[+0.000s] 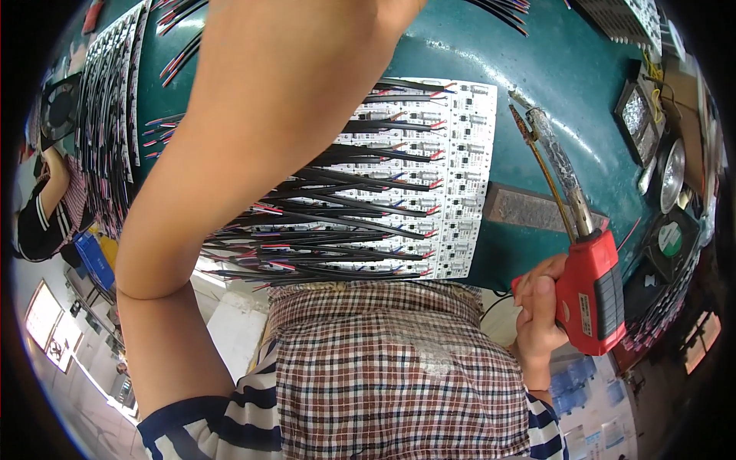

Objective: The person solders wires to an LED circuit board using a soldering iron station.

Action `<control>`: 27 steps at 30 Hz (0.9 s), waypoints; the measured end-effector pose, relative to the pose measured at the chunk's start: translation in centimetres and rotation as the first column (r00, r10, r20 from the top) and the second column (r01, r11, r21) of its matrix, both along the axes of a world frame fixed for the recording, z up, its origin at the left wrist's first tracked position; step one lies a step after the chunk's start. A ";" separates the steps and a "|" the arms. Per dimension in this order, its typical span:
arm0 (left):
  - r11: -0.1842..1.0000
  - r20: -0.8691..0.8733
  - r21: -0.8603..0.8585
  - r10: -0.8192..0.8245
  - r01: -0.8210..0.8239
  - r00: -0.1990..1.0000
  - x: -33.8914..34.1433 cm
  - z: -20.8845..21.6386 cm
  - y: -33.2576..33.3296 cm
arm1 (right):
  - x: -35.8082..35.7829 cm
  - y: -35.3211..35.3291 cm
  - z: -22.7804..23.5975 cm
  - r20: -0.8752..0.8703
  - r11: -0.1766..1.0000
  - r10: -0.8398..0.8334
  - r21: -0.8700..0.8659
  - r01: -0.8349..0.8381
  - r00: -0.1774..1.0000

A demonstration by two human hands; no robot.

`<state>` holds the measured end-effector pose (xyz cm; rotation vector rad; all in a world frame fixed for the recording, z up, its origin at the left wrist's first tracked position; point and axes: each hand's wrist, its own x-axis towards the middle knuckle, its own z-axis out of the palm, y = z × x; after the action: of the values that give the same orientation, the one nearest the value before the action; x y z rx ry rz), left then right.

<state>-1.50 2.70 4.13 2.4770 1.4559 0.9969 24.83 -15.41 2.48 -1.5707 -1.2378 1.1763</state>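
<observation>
My right hand (540,310) grips a red soldering gun (589,295) with a black ribbed back. Its scorched metal barrel and thin solder feed tube point up over the green bench. My left forearm (268,115) reaches across to the top edge, where only the base of the hand shows and the fingers are out of frame. Beneath that arm lies a panel of white circuit boards (469,161). Rows of black cables (360,184) with red and blue wire ends rest on it, their right ends at the board pads. The forearm hides the panel's upper left part.
A flat dark metal bar (529,208) lies right of the panel. Farther right are a foil-lined tray (638,115), a round metal dish (673,175) and a black fan (668,239). More wired boards (111,107) stand at left, near another person's arm (54,180).
</observation>
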 end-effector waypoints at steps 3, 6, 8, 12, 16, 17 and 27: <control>0.952 0.022 -0.307 0.028 -0.020 0.999 0.4 0.1 -1.8 | 0.3 -0.1 0.1 -0.016 1.000 0.007 -0.018 -0.007 1.000; 0.844 0.023 -0.535 0.045 -0.026 0.999 1.3 -1.5 -3.5 | 1.2 -0.7 0.1 0.124 0.988 0.151 0.008 -0.153 0.981; 0.843 0.022 -0.537 0.026 -0.010 0.999 1.4 -2.4 -4.1 | 1.2 -1.2 0.5 0.195 0.986 0.153 -0.097 -0.136 0.969; 0.896 -0.042 -0.442 0.014 -0.031 0.999 1.5 -3.2 -4.5 | 1.3 -1.4 0.4 0.222 0.974 0.216 -0.118 -0.194 0.951; 0.919 -0.015 -0.393 0.017 -0.022 1.000 1.6 -3.7 -4.6 | 1.1 -1.4 0.5 0.193 0.963 0.140 -0.256 -0.088 0.971; 0.919 -0.014 -0.394 0.016 -0.020 1.000 1.6 -3.7 -4.6 | 1.0 -1.1 0.5 0.205 0.968 0.155 -0.228 -0.107 0.966; 0.934 -0.039 -0.355 0.009 -0.022 0.999 1.7 -3.9 -4.8 | 0.7 -0.5 0.1 0.211 0.970 0.194 -0.188 -0.155 0.958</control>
<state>0.16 -2.10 0.18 2.2342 1.5127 0.6229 25.49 -15.86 2.63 -1.7924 -1.4839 1.2675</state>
